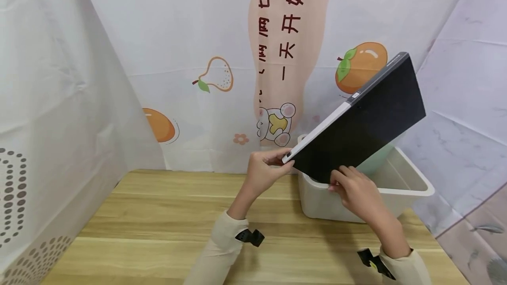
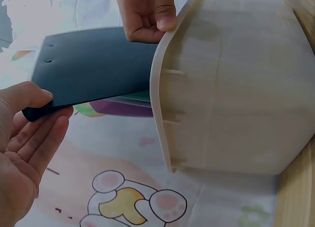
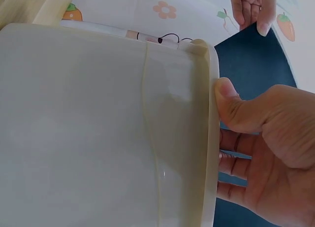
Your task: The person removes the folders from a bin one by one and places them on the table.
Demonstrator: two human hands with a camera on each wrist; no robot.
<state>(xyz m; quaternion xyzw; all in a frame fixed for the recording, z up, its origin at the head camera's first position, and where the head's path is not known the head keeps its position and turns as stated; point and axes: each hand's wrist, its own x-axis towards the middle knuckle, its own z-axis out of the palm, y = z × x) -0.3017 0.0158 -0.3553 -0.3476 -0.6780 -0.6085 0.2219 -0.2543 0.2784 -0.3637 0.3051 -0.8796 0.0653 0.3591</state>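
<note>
A black file folder (image 1: 368, 118) with a white label strip along its spine leans at a slant, its lower edge inside a beige plastic bin (image 1: 332, 203). My left hand (image 1: 264, 171) pinches one corner of the folder, thumb on one face and fingers beneath, as the left wrist view shows at the folder (image 2: 93, 64). On the bin's near rim (image 3: 212, 138), my right hand (image 3: 280, 148) holds with its thumb outside and its fingers over the inner side, close against the folder. The folder's lower part is hidden by the bin wall.
Purple (image 2: 115, 108) and green sheet-like items show beside the folder at the bin's mouth in the left wrist view. The bin stands at the right of a wooden table (image 1: 178, 232). A printed white curtain (image 1: 190, 122) hangs behind it.
</note>
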